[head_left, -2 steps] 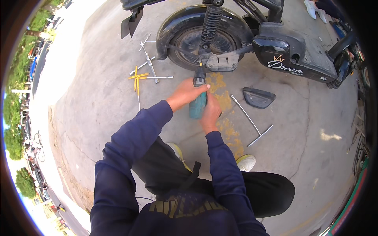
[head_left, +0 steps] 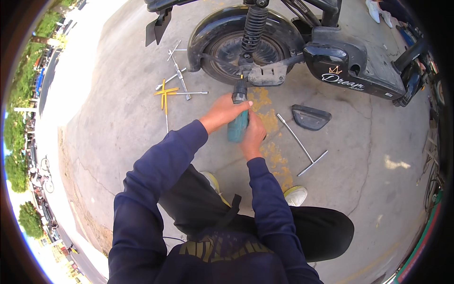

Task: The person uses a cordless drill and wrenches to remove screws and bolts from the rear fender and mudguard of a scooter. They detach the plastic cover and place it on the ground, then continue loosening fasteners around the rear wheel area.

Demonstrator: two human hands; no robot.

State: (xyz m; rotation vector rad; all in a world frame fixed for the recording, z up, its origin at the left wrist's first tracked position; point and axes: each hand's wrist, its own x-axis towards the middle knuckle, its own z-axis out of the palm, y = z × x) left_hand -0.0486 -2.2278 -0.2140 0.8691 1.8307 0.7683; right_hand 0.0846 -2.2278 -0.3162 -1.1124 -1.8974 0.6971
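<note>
My left hand (head_left: 229,110) wraps round the upper body of a teal and black power drill (head_left: 237,126), just behind its chuck. Below it, my right hand (head_left: 253,136) is closed on the drill. The drill's short yellowish bit (head_left: 241,76) points at the dusty bracket (head_left: 265,73) by the hub of a black scooter's wheel (head_left: 222,52), under a coiled shock absorber (head_left: 253,31); whether the tip touches anything I cannot tell.
Crossed and T-handled wrenches (head_left: 163,93) lie left on the concrete. Another T-wrench (head_left: 302,146) and a black plastic cover (head_left: 311,117) lie right. The scooter body (head_left: 354,71) extends rightward. Someone's white shoes (head_left: 373,13) show top right; parked bikes line the far left.
</note>
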